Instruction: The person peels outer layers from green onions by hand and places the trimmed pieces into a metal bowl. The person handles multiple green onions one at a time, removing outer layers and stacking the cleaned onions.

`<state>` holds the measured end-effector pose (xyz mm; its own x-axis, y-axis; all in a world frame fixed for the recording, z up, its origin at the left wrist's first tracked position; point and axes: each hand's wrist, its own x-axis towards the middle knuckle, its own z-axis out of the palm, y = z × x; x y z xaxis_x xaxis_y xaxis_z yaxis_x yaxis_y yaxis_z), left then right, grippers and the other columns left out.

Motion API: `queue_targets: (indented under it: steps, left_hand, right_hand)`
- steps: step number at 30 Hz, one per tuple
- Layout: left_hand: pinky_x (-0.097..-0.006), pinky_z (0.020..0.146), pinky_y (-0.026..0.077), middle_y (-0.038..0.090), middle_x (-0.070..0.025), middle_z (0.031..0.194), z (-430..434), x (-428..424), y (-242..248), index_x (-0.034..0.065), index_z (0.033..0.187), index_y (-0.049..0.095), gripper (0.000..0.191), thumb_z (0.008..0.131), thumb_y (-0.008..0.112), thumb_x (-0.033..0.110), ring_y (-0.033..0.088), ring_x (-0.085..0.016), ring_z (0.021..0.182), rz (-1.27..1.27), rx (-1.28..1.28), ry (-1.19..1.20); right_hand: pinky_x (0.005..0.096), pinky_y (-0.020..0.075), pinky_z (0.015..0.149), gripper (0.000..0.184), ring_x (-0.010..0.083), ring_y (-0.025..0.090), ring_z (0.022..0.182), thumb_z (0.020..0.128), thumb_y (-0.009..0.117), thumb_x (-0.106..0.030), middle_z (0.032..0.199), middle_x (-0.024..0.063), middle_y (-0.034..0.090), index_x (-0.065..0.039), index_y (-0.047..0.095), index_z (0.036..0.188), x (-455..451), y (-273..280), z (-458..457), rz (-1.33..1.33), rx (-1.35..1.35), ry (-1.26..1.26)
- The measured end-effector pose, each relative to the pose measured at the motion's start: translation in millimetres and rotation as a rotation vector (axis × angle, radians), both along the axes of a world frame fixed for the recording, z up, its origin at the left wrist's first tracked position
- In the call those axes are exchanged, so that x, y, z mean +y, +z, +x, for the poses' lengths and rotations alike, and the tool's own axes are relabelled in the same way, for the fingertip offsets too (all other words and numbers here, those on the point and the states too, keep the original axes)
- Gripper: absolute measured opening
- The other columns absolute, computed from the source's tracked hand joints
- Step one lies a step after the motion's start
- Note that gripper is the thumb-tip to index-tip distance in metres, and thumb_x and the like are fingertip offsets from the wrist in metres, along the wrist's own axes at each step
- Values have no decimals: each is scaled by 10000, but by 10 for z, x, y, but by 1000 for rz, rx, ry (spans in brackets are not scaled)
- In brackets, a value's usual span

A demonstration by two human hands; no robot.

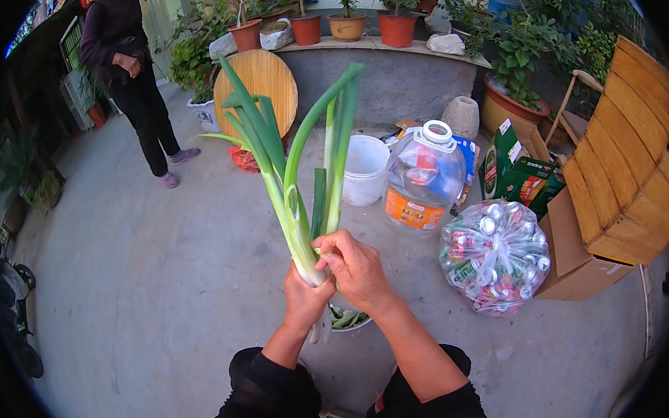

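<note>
A small bunch of long green onions point(281, 185) stands upright before me, green leaves spread at the top and white ends pointing down. My left hand point(304, 293) is closed around the pale stalks near their lower end. Just above it, my right hand point(354, 265) pinches at a stalk with thumb and forefinger; what exactly lies between those fingertips is partly hidden. Below my hands, a white-rimmed container point(362, 324) holds green leaf pieces point(346, 318). My forearms and the onions cover part of it.
Ahead stand a white bucket point(365, 170), a large clear plastic jug point(425, 180) and a tied bag of crushed cans point(495, 256). Cardboard boxes point(575, 258) and a wooden slatted piece point(628, 152) are at the right. A person point(130, 70) stands at the far left. Potted plants line a ledge point(373, 46).
</note>
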<state>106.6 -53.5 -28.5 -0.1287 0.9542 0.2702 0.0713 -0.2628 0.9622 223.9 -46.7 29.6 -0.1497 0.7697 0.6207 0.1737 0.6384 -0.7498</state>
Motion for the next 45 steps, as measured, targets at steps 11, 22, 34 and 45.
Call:
queue_targets:
  steps: [11,22,34,45]
  left_hand:
    - [-274,630,491,604,-64,780,-122,38,-219,-20,967,560,336,679,674,110,578,-129,669,-3,-85,-7]
    - [-278,599,500,612,-85,786,-194,19,-108,-37,975,571,391,674,695,180,599,-151,647,-67,-236,-251]
    - [-369,748,541,591,-172,961,-326,116,-58,-104,1106,515,567,641,615,206,622,-252,820,-113,-706,-489]
    - [-397,833,544,618,-237,1008,-412,206,-141,-119,1250,437,703,636,596,185,637,-317,876,-181,-1002,-540]
  right_hand:
    - [224,443,528,97,81,515,636,913,536,-23,814,61,584,-66,486,984,273,170,689,-58,805,-203]
    - [290,495,580,227,125,616,621,942,565,-179,834,72,661,31,650,959,352,-379,228,-587,197,89]
    - [357,483,774,641,234,620,857,863,652,-218,948,140,634,2,355,1387,67,-476,257,-682,-332,390]
    - [393,359,1049,599,324,482,1266,931,463,-116,1329,239,494,11,206,1457,-136,-675,-67,-639,-98,277]
